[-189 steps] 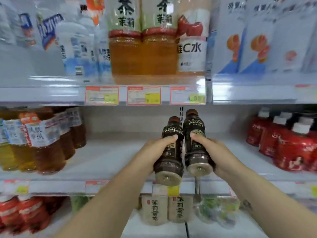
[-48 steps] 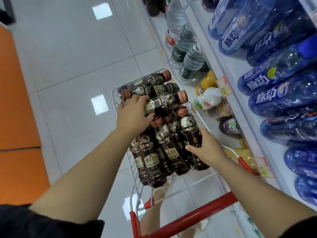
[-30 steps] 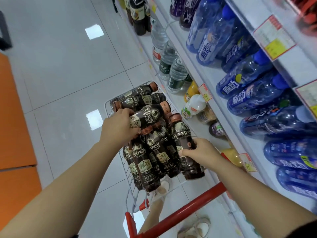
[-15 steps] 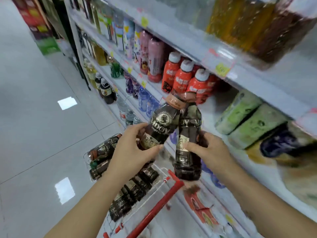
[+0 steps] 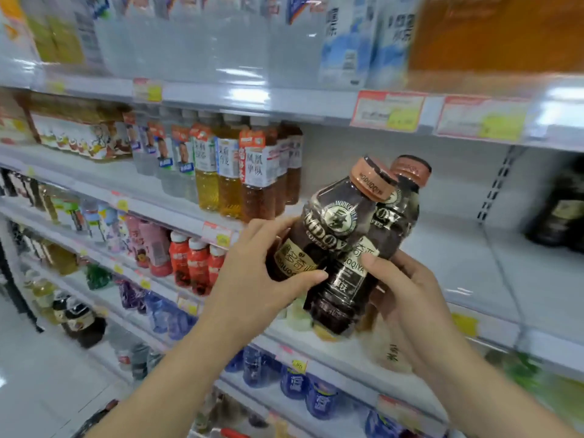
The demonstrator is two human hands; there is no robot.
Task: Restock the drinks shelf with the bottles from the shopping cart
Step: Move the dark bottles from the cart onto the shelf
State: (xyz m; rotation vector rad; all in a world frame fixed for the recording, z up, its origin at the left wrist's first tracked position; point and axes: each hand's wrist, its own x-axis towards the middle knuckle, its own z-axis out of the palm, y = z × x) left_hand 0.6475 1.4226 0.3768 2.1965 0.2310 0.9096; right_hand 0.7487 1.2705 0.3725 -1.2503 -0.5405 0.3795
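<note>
I hold two dark coffee bottles with copper caps side by side in front of the drinks shelf (image 5: pixel 474 267). My left hand (image 5: pixel 262 276) grips the nearer coffee bottle (image 5: pixel 331 222), which leans to the right. My right hand (image 5: pixel 407 298) grips the second coffee bottle (image 5: pixel 392 222) behind it, more upright. The two bottles touch. A bare stretch of white shelf lies right behind them. A few dark bottles (image 5: pixel 562 210) stand blurred at that shelf's far right. The cart is almost out of view; only a red bit (image 5: pixel 234 433) shows at the bottom edge.
Amber tea bottles (image 5: pixel 252 175) stand on the same shelf to the left. Large water bottles (image 5: pixel 221 36) fill the shelf above. Red-labelled drinks (image 5: pixel 196 267) and blue bottles (image 5: pixel 297 384) sit on lower shelves. Price tags (image 5: pixel 388 112) line the shelf edges.
Since the cart frames, both hands have lifted one bottle each out of the cart and raised them to shelf height. My view has swung from the cart to the shelves.
</note>
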